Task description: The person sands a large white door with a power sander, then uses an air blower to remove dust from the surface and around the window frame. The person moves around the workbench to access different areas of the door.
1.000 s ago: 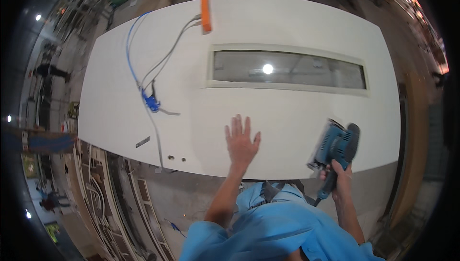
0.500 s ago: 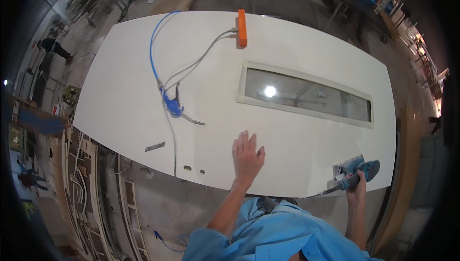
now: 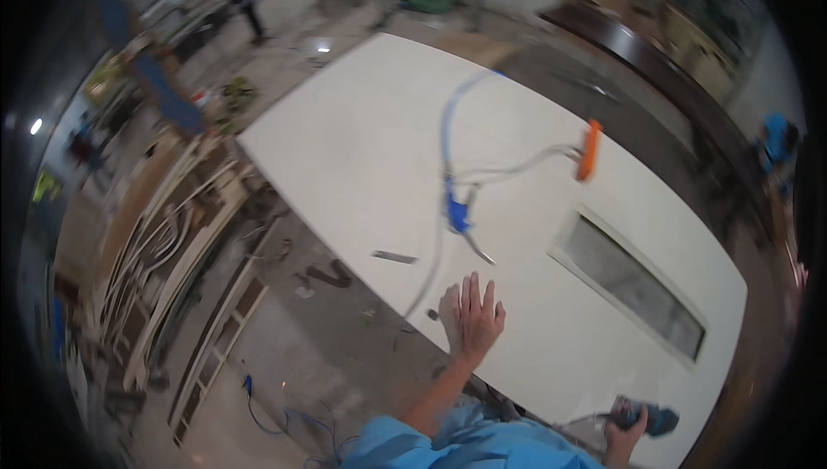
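A large white door panel [image 3: 345, 124] lies flat in front of me, with a long narrow glass window [image 3: 639, 286] in its right part. My left hand [image 3: 475, 321] is open with the fingers spread, over the panel's near edge beside a small dark hole [image 3: 432, 315]; whether it touches the surface I cannot tell. My right hand [image 3: 624, 440] grips a teal and black power sander [image 3: 648, 416] at the panel's near right edge. Ahead of my left hand lies a blue air blow gun [image 3: 457, 211] with a bent metal nozzle. A flat grey metal strip [image 3: 394, 256] lies left of it.
A blue hose [image 3: 446, 124] runs from the blow gun over the far edge. An orange power strip [image 3: 588, 152] with a grey cable lies on the panel's far side. Wooden frames and trim [image 3: 185, 245] are piled at the left. A co-worker in blue [image 3: 778, 143] is at the far right.
My view has swung left, so the panel appears turned and shifted right. My left hand has moved left along the panel toward the hole. My right hand still holds the sander.
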`<state>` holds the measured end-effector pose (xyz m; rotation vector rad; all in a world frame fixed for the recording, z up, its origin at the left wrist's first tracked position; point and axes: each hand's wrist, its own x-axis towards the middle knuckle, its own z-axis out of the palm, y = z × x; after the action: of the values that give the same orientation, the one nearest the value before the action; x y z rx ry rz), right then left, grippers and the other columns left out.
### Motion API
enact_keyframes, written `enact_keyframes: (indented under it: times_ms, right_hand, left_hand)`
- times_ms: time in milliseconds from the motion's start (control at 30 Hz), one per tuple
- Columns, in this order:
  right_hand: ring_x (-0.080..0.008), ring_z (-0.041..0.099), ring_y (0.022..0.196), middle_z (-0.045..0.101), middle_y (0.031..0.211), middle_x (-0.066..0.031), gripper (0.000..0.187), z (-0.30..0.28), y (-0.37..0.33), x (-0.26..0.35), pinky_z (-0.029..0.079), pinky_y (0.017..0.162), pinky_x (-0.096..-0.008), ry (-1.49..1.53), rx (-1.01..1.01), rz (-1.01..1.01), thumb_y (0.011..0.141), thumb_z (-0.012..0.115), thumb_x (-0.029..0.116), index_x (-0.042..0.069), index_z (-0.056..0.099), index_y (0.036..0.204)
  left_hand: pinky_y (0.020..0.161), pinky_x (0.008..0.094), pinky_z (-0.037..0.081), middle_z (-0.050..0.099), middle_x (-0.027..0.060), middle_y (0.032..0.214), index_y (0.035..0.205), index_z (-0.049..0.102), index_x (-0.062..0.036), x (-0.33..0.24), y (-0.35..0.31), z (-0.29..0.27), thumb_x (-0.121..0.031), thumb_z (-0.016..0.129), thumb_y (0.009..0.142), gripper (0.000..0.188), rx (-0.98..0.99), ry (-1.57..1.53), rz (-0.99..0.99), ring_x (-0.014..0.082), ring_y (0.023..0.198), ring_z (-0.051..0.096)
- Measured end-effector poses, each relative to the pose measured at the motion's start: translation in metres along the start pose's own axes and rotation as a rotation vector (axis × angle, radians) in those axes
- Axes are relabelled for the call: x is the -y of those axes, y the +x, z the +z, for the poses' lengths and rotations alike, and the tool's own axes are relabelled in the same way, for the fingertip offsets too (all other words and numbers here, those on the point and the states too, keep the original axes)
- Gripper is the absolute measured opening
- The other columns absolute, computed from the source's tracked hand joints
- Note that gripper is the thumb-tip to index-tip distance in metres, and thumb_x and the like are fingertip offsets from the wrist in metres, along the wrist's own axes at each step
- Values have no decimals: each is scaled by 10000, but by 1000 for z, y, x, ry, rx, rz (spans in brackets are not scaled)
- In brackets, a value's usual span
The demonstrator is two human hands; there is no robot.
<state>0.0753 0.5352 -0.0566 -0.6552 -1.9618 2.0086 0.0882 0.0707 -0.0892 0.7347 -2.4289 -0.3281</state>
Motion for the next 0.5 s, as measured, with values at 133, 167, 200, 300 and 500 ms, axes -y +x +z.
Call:
enact_keyframes:
  times_ms: [133, 167, 200, 300, 500]
  right_hand:
    - [-218, 613, 816, 632, 963, -84, 456, -6, -2, -12, 573, 747, -332, -272, 387, -45, 897, 740, 317, 40, 565, 1214]
    - [-194, 594, 800, 606, 932, -51, 411, -9, 1, -11, 554, 705, -326, -465, 478, -224, 883, 759, 298, 63, 572, 1163]
    - [-170, 575, 783, 580, 901, -17, 369, -14, -1, -11, 535, 662, -319, -641, 535, -423, 869, 778, 278, 86, 578, 1113]
    - [-160, 568, 775, 574, 913, -32, 362, -19, -3, -11, 537, 636, -315, -585, 608, -352, 867, 775, 184, 108, 565, 1152]
    - [-141, 554, 760, 562, 937, -61, 460, -31, -6, -12, 541, 583, -307, 25, 680, 332, 863, 768, -4, 152, 539, 1229]
  left_hand:
    - [1160, 532, 347, 522, 216, 1490, 1366, 597, -58, 53, -24, -26, -242, 713, 861, 550, -185, 37, -443, 361, 1425, 445]
    - [1154, 522, 354, 526, 209, 1487, 1364, 599, -63, 67, -33, -31, -233, 718, 855, 551, -208, 20, -513, 352, 1428, 443]
    - [1120, 505, 392, 576, 188, 1417, 1362, 599, -64, 79, -41, -33, -229, 717, 858, 544, -174, 13, -435, 344, 1366, 497]
    - [993, 461, 496, 697, 145, 1187, 1341, 614, -67, 103, -58, -49, -225, 704, 878, 497, 9, -45, -386, 328, 1149, 638]
    - [762, 362, 550, 698, 107, 816, 1255, 691, -45, 36, -53, -151, -241, 653, 982, 338, 233, -769, -455, 232, 773, 676]
